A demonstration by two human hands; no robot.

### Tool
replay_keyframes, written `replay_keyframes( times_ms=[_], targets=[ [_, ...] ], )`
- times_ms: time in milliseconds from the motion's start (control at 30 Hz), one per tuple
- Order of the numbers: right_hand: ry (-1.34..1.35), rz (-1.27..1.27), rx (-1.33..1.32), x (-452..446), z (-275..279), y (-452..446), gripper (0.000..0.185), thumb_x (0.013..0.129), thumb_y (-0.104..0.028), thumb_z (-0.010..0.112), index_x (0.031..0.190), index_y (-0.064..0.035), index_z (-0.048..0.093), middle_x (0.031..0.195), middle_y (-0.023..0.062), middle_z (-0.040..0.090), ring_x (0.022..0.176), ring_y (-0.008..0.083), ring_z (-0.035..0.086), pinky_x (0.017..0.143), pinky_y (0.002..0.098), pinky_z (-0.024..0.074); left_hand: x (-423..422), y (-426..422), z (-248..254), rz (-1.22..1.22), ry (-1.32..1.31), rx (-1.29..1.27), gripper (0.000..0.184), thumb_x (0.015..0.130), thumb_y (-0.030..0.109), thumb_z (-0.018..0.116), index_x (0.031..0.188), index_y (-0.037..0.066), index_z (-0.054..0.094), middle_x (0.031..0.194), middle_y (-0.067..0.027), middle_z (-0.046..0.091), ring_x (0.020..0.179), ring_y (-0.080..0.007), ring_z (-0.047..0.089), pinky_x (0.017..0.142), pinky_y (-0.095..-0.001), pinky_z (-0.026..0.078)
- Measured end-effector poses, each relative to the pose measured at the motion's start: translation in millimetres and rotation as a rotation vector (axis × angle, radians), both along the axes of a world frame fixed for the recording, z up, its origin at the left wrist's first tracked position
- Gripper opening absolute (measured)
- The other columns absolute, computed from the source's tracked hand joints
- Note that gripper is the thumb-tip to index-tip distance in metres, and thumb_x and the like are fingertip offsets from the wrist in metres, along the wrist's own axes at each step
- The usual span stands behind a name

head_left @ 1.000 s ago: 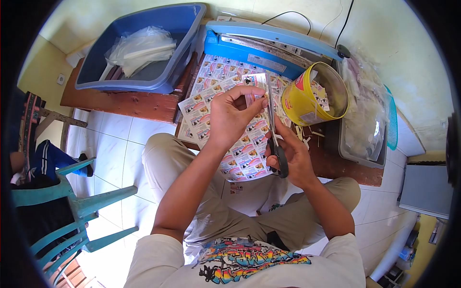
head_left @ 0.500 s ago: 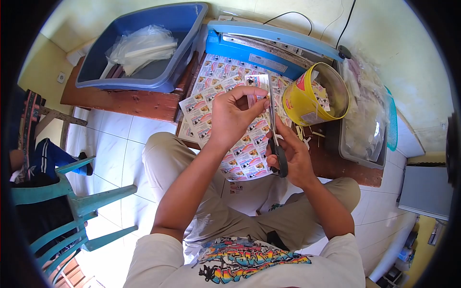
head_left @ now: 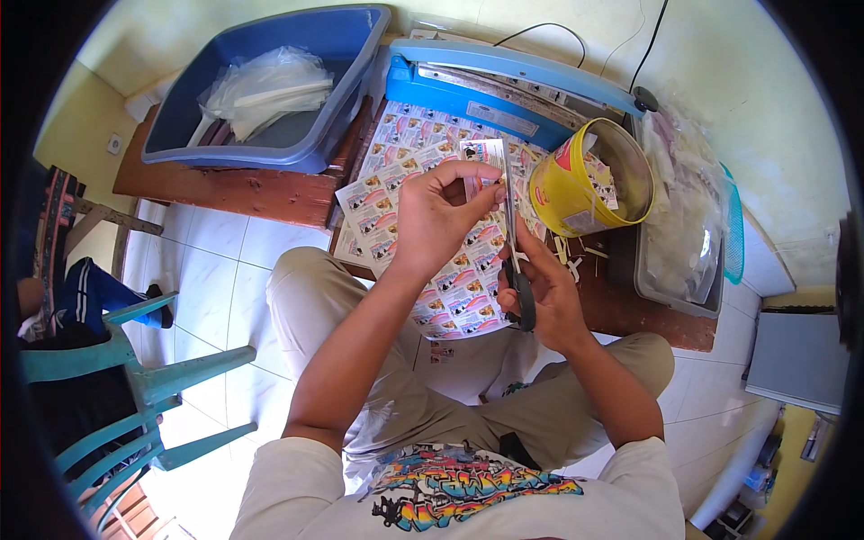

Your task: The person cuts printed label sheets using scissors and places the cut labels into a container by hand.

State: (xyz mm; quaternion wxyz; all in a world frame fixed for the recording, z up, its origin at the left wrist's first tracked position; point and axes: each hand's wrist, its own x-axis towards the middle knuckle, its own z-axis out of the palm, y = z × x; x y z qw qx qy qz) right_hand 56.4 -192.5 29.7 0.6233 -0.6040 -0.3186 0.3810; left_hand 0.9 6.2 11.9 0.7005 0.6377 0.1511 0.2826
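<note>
My left hand (head_left: pixel 443 214) pinches a small printed paper label (head_left: pixel 481 155) between thumb and fingertips. In my right hand (head_left: pixel 551 295) is a pair of scissors (head_left: pixel 525 295) with black handles, its blades pointing away from me along the label's right edge. The blades look closed or nearly so. Beneath both hands lie printed sheets of labels (head_left: pixel 373 202), overlapping and hanging over the bench's front edge. A yellow bucket (head_left: pixel 562 193) with paper pieces inside leans just right of the blades.
A blue paper cutter (head_left: pixel 481 112) stands behind the sheets. To the left, a blue tub (head_left: pixel 261 162) holds clear plastic bags (head_left: pixel 270 85). A grey bin (head_left: pixel 670 301) with more plastic sits at right on the wooden bench (head_left: pixel 297 202). Paper scraps (head_left: pixel 569 252) lie by the bucket.
The scissors' handles have drawn slightly closer together in my right hand. My left hand and the label stay in nearly the same place.
</note>
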Motion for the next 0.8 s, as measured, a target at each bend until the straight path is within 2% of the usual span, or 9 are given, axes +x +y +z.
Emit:
replay_keyframes(
  times_ms=[400,800],
  targets=[
    [0.009,-0.007,0.002,-2.1,-2.6,-0.8,0.100,0.083,0.003,0.084,0.166,-0.0096,0.029,0.127,0.0069,0.052,0.100,0.0116,0.059,0.082,0.0252,0.0546,-0.3,0.8,-0.4,-0.008,-0.002,0.026,0.022,0.092,-0.008,0.075,0.114,-0.006,0.072,0.099,-0.0104,0.076,0.091,-0.0139,0.074,0.085,-0.0281,0.062],
    [-0.020,-0.006,0.029,1.1,-7.8,-2.4,0.099,0.083,-0.002,0.086,0.165,-0.0074,0.031,0.128,0.0097,0.052,0.097,0.0136,0.060,0.083,0.0268,0.0559,-1.4,-0.8,4.8,-0.020,-0.057,-0.076,0.020,0.093,-0.006,0.075,0.113,-0.005,0.073,0.098,-0.0099,0.076,0.089,-0.0140,0.074,0.083,-0.0285,0.062]
  ],
)
